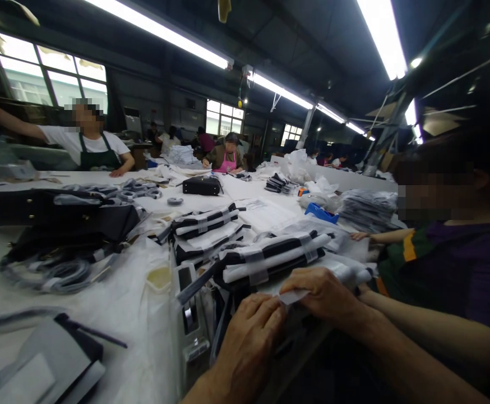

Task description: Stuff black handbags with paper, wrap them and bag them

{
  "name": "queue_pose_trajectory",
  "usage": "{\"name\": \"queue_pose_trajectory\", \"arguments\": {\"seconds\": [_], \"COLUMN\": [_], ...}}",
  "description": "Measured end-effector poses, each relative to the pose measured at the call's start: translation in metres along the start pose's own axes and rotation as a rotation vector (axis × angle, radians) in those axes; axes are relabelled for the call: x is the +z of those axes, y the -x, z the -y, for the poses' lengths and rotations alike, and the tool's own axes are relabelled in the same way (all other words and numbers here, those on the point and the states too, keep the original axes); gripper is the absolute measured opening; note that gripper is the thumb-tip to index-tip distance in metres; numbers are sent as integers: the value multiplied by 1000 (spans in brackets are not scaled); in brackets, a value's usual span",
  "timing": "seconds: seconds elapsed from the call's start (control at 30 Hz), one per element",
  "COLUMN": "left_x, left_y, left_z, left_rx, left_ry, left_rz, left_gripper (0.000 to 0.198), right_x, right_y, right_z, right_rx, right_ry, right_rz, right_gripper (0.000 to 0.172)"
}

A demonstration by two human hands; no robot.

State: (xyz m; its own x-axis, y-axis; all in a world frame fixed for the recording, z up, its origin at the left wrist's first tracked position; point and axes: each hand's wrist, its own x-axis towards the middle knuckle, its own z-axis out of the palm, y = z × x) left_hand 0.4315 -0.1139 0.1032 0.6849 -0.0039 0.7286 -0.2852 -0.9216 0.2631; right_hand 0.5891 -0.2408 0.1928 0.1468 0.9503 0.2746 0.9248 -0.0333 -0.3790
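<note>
left hand (253, 331) and right hand (327, 293) pinch a white strip (294, 297) (tape, perhaps).

- Slip (294, 296) I hold: smooth, translucent, plastic-looking.
- Bundle (276, 257) near me: matt white wrap (237, 273), glossy translucent band (257, 267).
- Blue holder (321, 213), far right: smooth plastic.

Fluorescent tubes (161, 32) burn white overhead against a dark roof (312, 39), and daylight glares through the far left window (66, 84). The bench (245, 189) looks pale and bright; shadow swallows the near right below my slightly soft fingers (264, 306), and wide-angle distortion stretches my forearms (396, 336).
</note>
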Motion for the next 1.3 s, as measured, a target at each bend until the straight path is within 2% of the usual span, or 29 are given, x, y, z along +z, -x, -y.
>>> {"name": "queue_pose_trajectory", "arguments": {"seconds": [0.07, 0.2, 0.33, 0.43, 0.6, 0.8, 0.93, 1.03, 1.13, 1.2, 1.3], "left_x": [0, 1, 3, 7, 13, 17, 28, 35, 34, 29, 21], "left_y": [0, 1, 4, 6, 8, 11, 14, 14, 11, 8, 5], "left_z": [0, 0, -1, -1, -2, -1, 0, 0, -2, -3, -4], "left_rx": [-7, -24, 3, 12, 64, 113, 70, 24, 14, 26, 50], "left_ry": [42, 90, -21, -83, -152, -230, -209, -163, -138, -138, -143], "left_rz": [16, -27, 52, 96, -16, -53, -58, -109, -110, -96, -75], "left_gripper": [28, 35, 48, 50, 45, 37, 33, 31, 29, 29, 29], "right_x": [-3, -8, -2, 4, 5, 6, 8, 7, 3, 2, 5], "right_y": [-6, -20, -29, -34, -39, -40, -38, -35, -29, -25, -23], "right_z": [1, 0, -5, -10, -12, -3, 3, 5, 9, 11, 12], "right_rx": [56, 163, 183, 187, 202, 258, 263, 251, 168, 100, 62], "right_ry": [10, 16, 1, -17, 0, 182, 391, 515, 448, 301, 215], "right_rz": [54, 168, 218, 231, 287, 231, 161, 82, 12, 69, 258], "right_gripper": [21, 13, 8, 4, 5, 5, 11, 17, 14, 6, 24]}}
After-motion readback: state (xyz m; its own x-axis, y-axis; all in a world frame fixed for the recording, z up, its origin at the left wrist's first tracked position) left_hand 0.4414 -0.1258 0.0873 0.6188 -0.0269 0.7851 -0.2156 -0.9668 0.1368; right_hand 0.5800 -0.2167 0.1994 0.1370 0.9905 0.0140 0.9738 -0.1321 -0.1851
